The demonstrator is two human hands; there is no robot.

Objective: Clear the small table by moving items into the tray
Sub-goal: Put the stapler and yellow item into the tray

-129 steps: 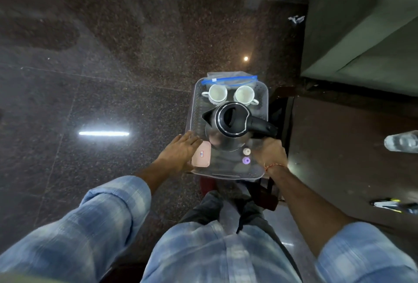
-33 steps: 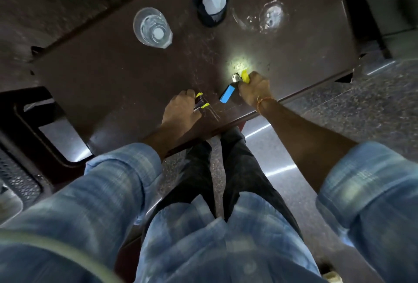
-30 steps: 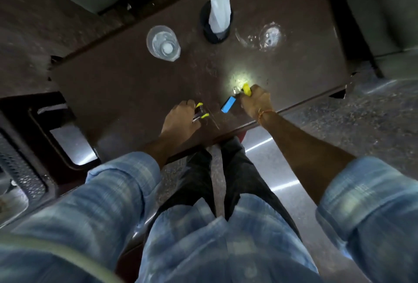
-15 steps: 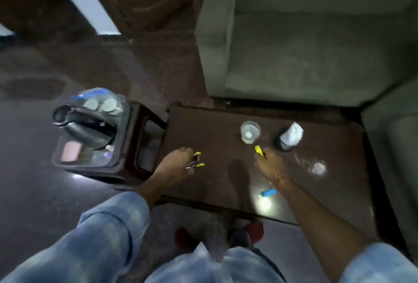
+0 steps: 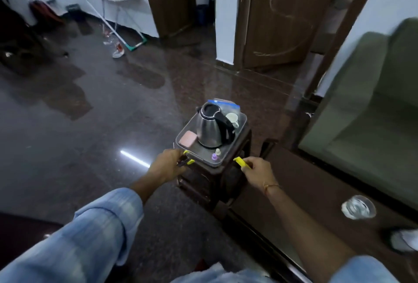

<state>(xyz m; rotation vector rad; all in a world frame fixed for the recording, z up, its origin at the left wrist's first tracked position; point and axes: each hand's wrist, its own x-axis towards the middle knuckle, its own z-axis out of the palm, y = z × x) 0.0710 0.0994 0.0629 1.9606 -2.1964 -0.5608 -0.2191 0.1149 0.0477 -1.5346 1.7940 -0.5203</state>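
Head view, the landmark being the clear tray (image 5: 241, 125) that sits on a dark wooden stand (image 5: 217, 183). The left hand (image 5: 166, 166) is closed around a small tool with yellow-tipped handles (image 5: 187, 160), held at the tray's near-left corner. The right hand (image 5: 257, 170) pinches a yellow object (image 5: 242, 162), possibly a marker or a cutter, just to the near-right of the tray; its exact kind cannot be told. Inside the tray a steel kettle (image 5: 211, 127) fills the centre, a pink pad (image 5: 187, 139) lies to the kettle's left, a white cup (image 5: 232, 118) stands behind it, and two small bottles (image 5: 216, 154) stand by the near rim. A blue-edged plastic bag (image 5: 226, 103) lies at the far rim. To the right of the tray, on the low brown table (image 5: 305, 181), a drinking glass (image 5: 358, 207) is yet to be cleared.

Judged hazards: free floor space in the tray is limited to the near strip, so a carelessly dropped item could topple the bottles or slide over the low rim to the floor. Pressing on the near edge could tip the tray off its narrow stand, kettle included. The glass may prove hard to fit upright.
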